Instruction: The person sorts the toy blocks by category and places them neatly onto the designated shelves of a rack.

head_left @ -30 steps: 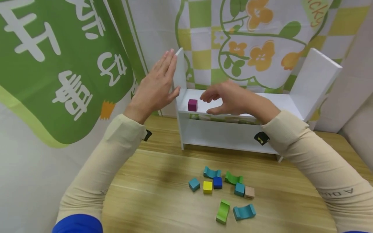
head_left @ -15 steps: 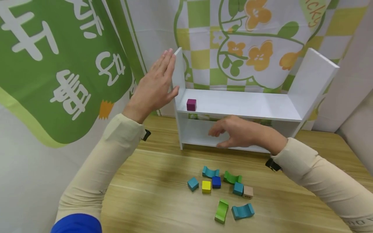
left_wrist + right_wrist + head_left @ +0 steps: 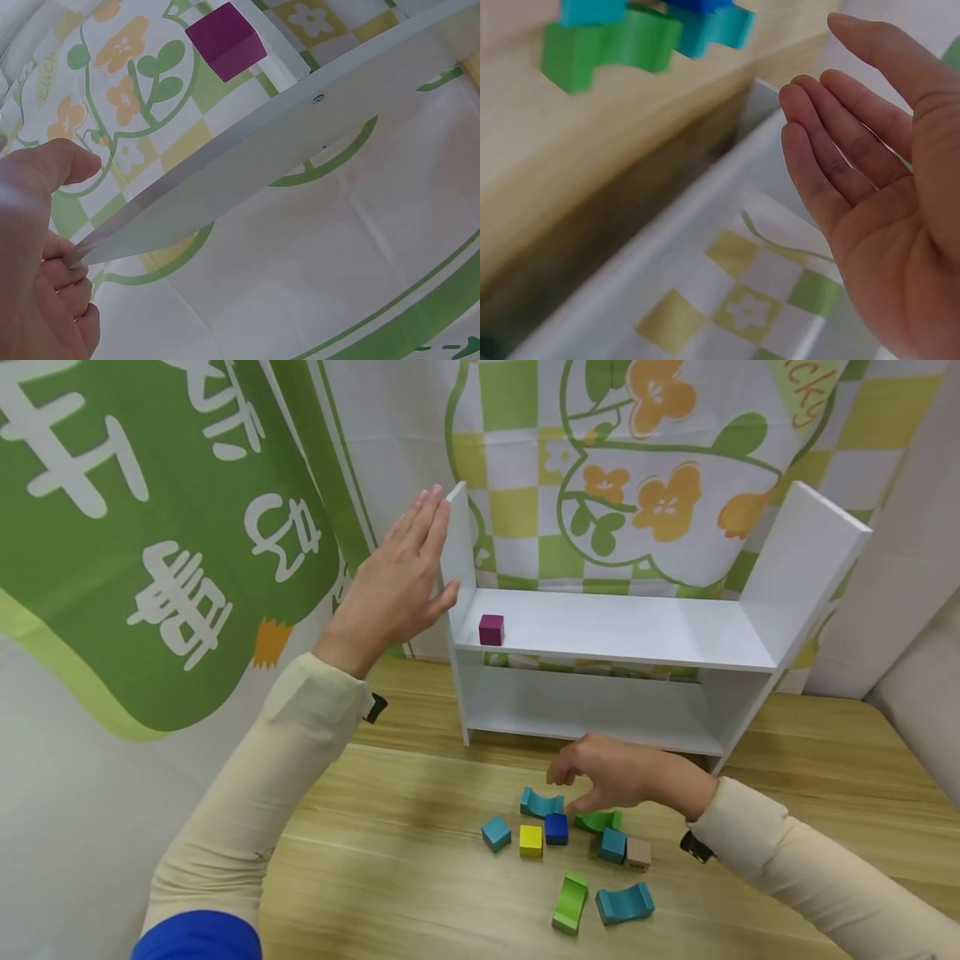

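My left hand [image 3: 397, 577] rests with its straight fingers at the top of the white shelf's left side panel [image 3: 202, 165]. On the upper board [image 3: 637, 627], near that panel, sits a purple cube [image 3: 491, 630]. My right hand [image 3: 618, 772] hovers over the far side of the blocks, fingers relaxed and holding nothing, as the palm [image 3: 892, 232] shows in the right wrist view. Closest beneath it are a teal curved block [image 3: 542, 802], a dark blue cube [image 3: 556, 828] and a green curved block [image 3: 597, 821], the last partly hidden by the thumb.
Also on the wooden table [image 3: 375, 877] lie a yellow cube [image 3: 531, 841], two teal cubes, a plain wood cube [image 3: 638, 854], a light green curved block [image 3: 570, 903] and another teal curved block [image 3: 626, 904]. A printed curtain [image 3: 517, 460] hangs behind the shelf.
My right hand has come away from beside the purple cube on the upper board, down and toward me, to above the blocks. The left hand stays at the panel.
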Available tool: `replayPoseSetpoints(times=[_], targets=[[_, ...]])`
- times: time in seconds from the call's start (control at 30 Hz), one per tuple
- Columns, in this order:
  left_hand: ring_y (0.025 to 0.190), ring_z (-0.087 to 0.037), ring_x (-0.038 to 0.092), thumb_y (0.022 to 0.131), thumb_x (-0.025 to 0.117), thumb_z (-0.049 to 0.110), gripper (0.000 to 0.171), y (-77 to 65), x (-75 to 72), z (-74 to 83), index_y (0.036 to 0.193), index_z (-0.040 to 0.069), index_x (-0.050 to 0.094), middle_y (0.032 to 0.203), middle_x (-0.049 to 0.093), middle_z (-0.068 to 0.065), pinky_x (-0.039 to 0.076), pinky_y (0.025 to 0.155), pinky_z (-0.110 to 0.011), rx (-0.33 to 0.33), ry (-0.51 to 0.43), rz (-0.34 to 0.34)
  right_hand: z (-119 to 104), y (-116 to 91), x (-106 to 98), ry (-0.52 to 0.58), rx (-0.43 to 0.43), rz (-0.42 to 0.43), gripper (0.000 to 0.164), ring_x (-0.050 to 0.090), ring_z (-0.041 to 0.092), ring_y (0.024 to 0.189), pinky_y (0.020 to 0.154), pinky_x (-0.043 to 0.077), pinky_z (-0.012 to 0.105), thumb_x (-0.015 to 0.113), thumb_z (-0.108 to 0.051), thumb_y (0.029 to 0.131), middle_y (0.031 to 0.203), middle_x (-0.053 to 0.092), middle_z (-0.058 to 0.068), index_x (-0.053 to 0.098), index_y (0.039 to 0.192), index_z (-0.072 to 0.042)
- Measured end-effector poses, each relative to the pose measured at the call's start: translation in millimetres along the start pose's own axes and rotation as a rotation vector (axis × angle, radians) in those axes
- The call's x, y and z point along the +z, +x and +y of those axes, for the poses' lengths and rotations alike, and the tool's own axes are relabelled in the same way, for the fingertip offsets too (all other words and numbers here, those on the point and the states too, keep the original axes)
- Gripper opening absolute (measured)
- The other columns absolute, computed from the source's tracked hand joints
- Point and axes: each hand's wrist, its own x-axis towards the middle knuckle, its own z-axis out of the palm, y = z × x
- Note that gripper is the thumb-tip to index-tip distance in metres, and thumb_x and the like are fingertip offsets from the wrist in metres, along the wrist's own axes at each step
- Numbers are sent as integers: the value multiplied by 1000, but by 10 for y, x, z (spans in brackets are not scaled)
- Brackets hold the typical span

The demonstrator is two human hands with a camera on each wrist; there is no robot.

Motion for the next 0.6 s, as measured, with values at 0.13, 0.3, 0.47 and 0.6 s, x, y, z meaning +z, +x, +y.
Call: replayPoseSetpoints(times=[0.13, 0.3, 0.47, 0.6], targets=[[167, -33, 4, 108, 54, 35, 87, 1, -1, 1, 167, -6, 4, 178, 0, -20, 7, 138, -42, 2, -2, 3, 56, 34, 154, 35, -5, -19, 33, 73, 21, 104, 91, 65, 37, 82, -16, 93, 120, 77, 7, 75, 124, -6], [167, -34, 4, 108, 54, 35, 87, 6, -3, -2, 167, -6, 5, 178, 0, -21, 7, 139, -43, 7, -8, 5, 94, 74, 285, 51, -8, -33, 28, 73, 18, 99, 87, 66, 33, 83, -12, 91, 114, 78, 6, 77, 118, -6], [167, -34, 4, 108, 54, 35, 87, 6, 9, -4, 167, -6, 5, 178, 0, -21, 8, 139, -43, 11, -7, 11, 98, 95, 375, 36, -3, -45, 24, 72, 14, 94, 82, 64, 25, 84, -12, 90, 106, 78, 4, 78, 113, -7], [167, -34, 4, 108, 54, 35, 87, 4, 9, -5, 167, -6, 5, 178, 1, -21, 8, 138, -43, 12, -9, 17, 106, 102, 423, 28, 22, -50, 24, 71, 11, 92, 81, 62, 21, 84, -14, 90, 104, 78, 1, 78, 112, -8]])
